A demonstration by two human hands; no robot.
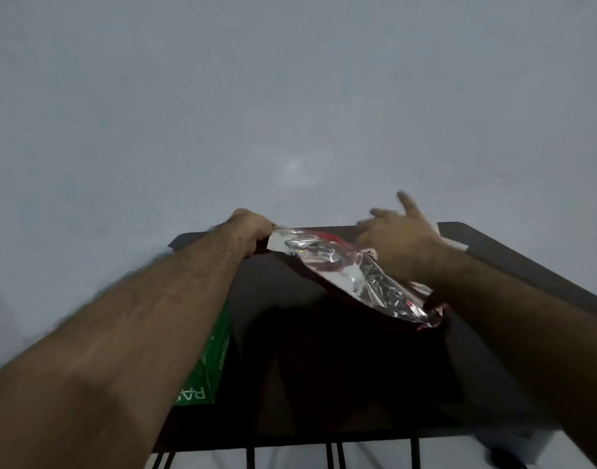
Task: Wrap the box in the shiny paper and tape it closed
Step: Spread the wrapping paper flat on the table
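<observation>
Fingers of the left hand (248,228) curl round the far-left corner of the paper (351,275), pinching it, while those of the right hand (396,238) are spread wide and blurred, holding nothing, just above the paper's far edge. Largest here is the dark surface (341,384), standing before a pale wall (290,96); everything else sits on or over it. Above its far half the paper hangs lifted and crumpled, silver side up with red showing underneath, probably held by one corner so it can be shaken flat or drawn over the box. At the surface's left edge lies the box (209,363), green with white lettering, partly hidden by the left forearm and apart from the paper, so wrapping seems barely begun. No tape can be made out. The open right hand looks ready to catch the paper's other corner.
</observation>
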